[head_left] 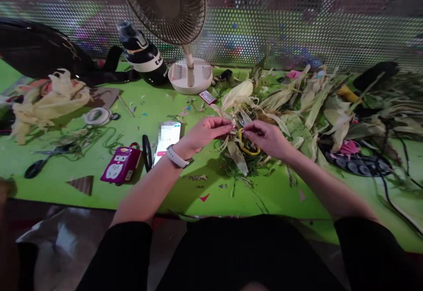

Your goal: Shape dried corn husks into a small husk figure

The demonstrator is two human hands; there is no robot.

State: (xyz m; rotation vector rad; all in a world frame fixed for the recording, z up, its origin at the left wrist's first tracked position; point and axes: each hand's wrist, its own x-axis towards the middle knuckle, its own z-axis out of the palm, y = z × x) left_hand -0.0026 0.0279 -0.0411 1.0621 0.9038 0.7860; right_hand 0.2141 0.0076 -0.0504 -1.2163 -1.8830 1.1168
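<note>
My left hand (216, 128), with a pale band at its wrist, is closed in a pinch on a bunch of dried corn husk (238, 95). The pale husk leaves spread above and below its fingertips. Close by on the right, my right hand (264, 136) has thumb and finger pressed together. What it pinches is too small to make out. Between and below the hands is a yellow loop (253, 152), like a scissors handle, partly hidden by my right fingers. Beneath it lies a tangle of green strands (241, 165).
More husks (313, 92) are heaped to the right, beside a black tray (360, 164) and cables. Behind stand a fan (190, 77) and a bottle (145, 57). Leftward lie a lit phone (168, 137), a purple box (121, 165), black scissors (35, 167) and a tape roll (97, 116).
</note>
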